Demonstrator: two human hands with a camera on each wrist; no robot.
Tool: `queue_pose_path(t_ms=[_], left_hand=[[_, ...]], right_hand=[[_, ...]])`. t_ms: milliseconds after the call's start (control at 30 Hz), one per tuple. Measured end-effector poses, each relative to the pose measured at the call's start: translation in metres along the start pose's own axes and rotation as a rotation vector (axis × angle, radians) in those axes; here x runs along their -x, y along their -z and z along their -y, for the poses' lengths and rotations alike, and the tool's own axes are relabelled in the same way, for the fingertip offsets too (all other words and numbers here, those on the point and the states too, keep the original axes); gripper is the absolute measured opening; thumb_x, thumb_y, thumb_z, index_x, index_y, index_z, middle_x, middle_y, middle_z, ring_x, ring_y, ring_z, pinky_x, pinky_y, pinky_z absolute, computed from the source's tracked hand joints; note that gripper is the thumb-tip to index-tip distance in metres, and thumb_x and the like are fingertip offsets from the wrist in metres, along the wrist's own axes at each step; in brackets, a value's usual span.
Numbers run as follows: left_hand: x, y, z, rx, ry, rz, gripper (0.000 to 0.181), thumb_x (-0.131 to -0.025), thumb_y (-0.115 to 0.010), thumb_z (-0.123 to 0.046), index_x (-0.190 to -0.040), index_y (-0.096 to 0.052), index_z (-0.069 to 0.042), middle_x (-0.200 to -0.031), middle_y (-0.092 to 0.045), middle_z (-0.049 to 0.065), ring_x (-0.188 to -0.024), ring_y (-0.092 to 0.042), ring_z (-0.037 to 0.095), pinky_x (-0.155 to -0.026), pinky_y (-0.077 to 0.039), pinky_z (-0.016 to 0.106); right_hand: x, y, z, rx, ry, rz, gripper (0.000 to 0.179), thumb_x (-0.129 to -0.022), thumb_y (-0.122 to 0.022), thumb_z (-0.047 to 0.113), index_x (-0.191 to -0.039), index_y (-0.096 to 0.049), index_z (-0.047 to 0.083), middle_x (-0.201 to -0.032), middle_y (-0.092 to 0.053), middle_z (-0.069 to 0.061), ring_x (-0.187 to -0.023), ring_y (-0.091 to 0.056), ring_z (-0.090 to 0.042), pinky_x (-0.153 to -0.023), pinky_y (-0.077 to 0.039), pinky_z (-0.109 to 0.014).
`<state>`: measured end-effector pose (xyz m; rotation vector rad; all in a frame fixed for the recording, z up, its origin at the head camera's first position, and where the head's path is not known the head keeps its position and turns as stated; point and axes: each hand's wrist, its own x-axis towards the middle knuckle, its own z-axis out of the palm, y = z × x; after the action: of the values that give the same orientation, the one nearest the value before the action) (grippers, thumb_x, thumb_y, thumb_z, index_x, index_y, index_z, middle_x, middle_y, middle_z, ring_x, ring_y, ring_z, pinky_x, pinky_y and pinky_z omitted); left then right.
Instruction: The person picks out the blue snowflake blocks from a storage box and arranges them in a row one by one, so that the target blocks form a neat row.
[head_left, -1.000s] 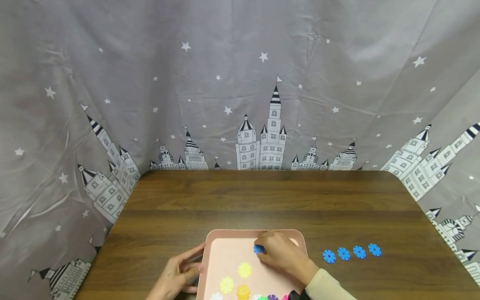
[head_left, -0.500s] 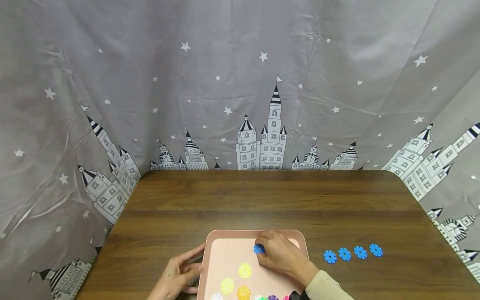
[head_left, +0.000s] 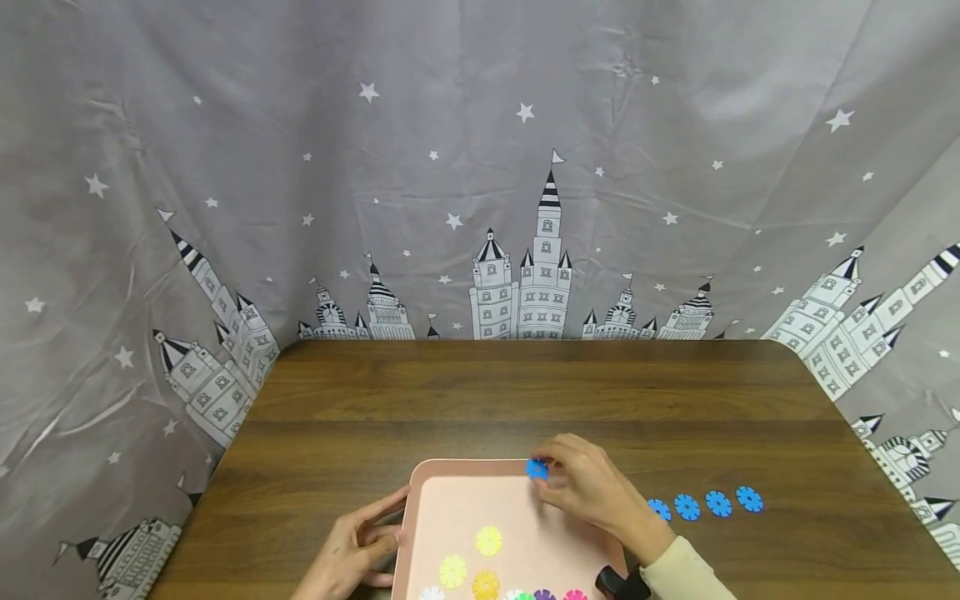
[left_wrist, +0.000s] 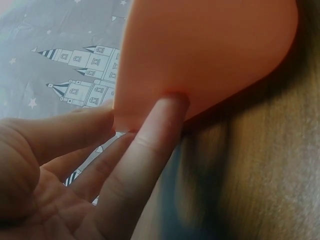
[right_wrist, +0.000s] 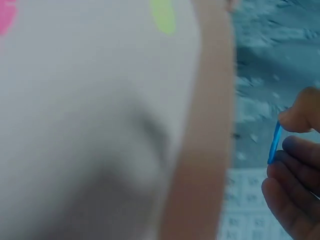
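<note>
My right hand (head_left: 592, 483) pinches a blue notched disc (head_left: 537, 468) between thumb and fingers, above the far rim of the pink tray (head_left: 450, 468). In the right wrist view that same blue disc (right_wrist: 274, 142) appears edge-on between the fingertips. My left hand (head_left: 352, 542) rests with its fingers against the tray's left outer wall. The left wrist view has one finger of the left hand (left_wrist: 115, 165) pressing that tray wall (left_wrist: 210, 55). Yellow discs (head_left: 489, 541) and an orange one (head_left: 486, 584) lie in the tray.
On the wooden table (head_left: 360, 400), several blue discs (head_left: 718, 504) form a row right of the tray; the right forearm partly covers the leftmost. White, green, purple and pink discs (head_left: 575, 595) sit at the frame's bottom edge. A grey castle-print curtain (head_left: 420, 192) hangs behind.
My right hand has lifted the blue disc from inside the tray and moved it right and away, to above the far rim. The left hand stays at the tray's side.
</note>
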<state>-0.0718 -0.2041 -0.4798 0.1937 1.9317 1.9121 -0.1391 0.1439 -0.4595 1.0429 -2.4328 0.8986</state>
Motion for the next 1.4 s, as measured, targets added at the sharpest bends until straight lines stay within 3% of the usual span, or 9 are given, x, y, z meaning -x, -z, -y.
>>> queue_pose_path(t_ms=[233,500,700,767,867,967,1033,1167,1400], left_hand=[[0.000,0.000,-0.001,0.002,0.004,0.012,0.064,-0.098,-0.060,-0.008,-0.151,-0.026,0.006,-0.153,-0.019,0.034,-0.112,-0.063,0.018,-0.064,-0.060,0.050],[0.000,-0.001,-0.001,-0.011,0.012,0.021,0.065,-0.098,-0.061,-0.009,-0.151,-0.027,0.005,-0.154,-0.018,0.034,-0.111,-0.063,0.011,-0.065,-0.059,0.050],[-0.001,-0.001,-0.001,-0.012,0.019,0.013,0.064,-0.098,-0.060,-0.009,-0.151,-0.027,0.005,-0.154,-0.019,0.034,-0.110,-0.063,0.011,-0.065,-0.060,0.050],[-0.001,-0.001,-0.001,-0.009,0.010,0.016,0.064,-0.098,-0.060,-0.008,-0.151,-0.027,0.006,-0.154,-0.018,0.034,-0.111,-0.063,0.013,-0.064,-0.060,0.049],[-0.001,0.000,-0.001,-0.005,0.002,0.017,0.063,-0.098,-0.059,-0.007,-0.151,-0.027,0.006,-0.154,-0.018,0.034,-0.111,-0.063,0.015,-0.063,-0.060,0.049],[0.000,0.000,-0.002,-0.005,0.009,0.011,0.064,-0.098,-0.060,-0.008,-0.151,-0.027,0.006,-0.154,-0.018,0.034,-0.112,-0.063,0.018,-0.064,-0.060,0.050],[0.001,0.001,-0.003,-0.006,0.015,0.002,0.064,-0.098,-0.061,-0.009,-0.151,-0.028,0.005,-0.154,-0.018,0.034,-0.112,-0.063,0.018,-0.065,-0.059,0.050],[0.004,0.001,-0.003,-0.010,0.023,0.002,0.065,-0.098,-0.061,-0.009,-0.151,-0.027,0.005,-0.154,-0.017,0.034,-0.111,-0.063,0.015,-0.066,-0.059,0.051],[0.002,-0.002,0.000,-0.001,-0.009,0.018,0.063,-0.098,-0.059,-0.008,-0.151,-0.027,0.006,-0.153,-0.018,0.035,-0.111,-0.063,0.014,-0.065,-0.059,0.050]], right_hand=[[0.011,0.047,-0.019,0.010,-0.060,-0.156,0.033,-0.066,-0.083,-0.003,-0.096,-0.072,-0.001,-0.093,-0.070,-0.004,-0.075,-0.064,-0.015,-0.064,-0.057,-0.026],[0.043,0.105,-0.046,0.142,-0.123,-0.321,0.037,-0.060,-0.084,-0.003,-0.094,-0.074,0.004,-0.087,-0.071,0.000,-0.071,-0.064,-0.012,-0.068,-0.051,-0.012],[0.085,0.148,-0.069,0.269,-0.218,-0.390,0.039,-0.055,-0.085,-0.004,-0.092,-0.074,0.003,-0.081,-0.071,-0.004,-0.073,-0.059,0.009,-0.065,-0.046,-0.005],[0.101,0.160,-0.076,0.300,-0.267,-0.403,0.038,-0.055,-0.084,-0.004,-0.091,-0.074,0.002,-0.080,-0.071,0.001,-0.074,-0.055,0.017,-0.064,-0.045,-0.004],[0.125,0.174,-0.086,0.333,-0.349,-0.424,0.037,-0.054,-0.083,-0.004,-0.090,-0.074,0.002,-0.082,-0.066,0.023,-0.074,-0.049,0.025,-0.058,-0.043,-0.005],[0.146,0.182,-0.096,0.361,-0.444,-0.414,0.033,-0.055,-0.083,-0.001,-0.087,-0.074,0.003,-0.085,-0.057,0.038,-0.073,-0.044,0.030,-0.053,-0.041,-0.009],[0.157,0.182,-0.102,0.377,-0.495,-0.382,0.031,-0.057,-0.083,0.001,-0.086,-0.074,0.003,-0.079,-0.064,0.030,-0.071,-0.044,0.029,-0.051,-0.041,-0.012],[0.174,0.175,-0.113,0.394,-0.592,-0.292,0.027,-0.061,-0.084,0.007,-0.086,-0.074,0.001,-0.071,-0.071,-0.007,-0.064,-0.047,0.020,-0.052,-0.040,-0.013],[0.197,0.159,-0.123,0.407,-0.715,-0.177,0.025,-0.067,-0.084,0.013,-0.086,-0.074,0.000,-0.074,-0.071,-0.006,-0.063,-0.052,0.009,-0.053,-0.043,-0.018]])
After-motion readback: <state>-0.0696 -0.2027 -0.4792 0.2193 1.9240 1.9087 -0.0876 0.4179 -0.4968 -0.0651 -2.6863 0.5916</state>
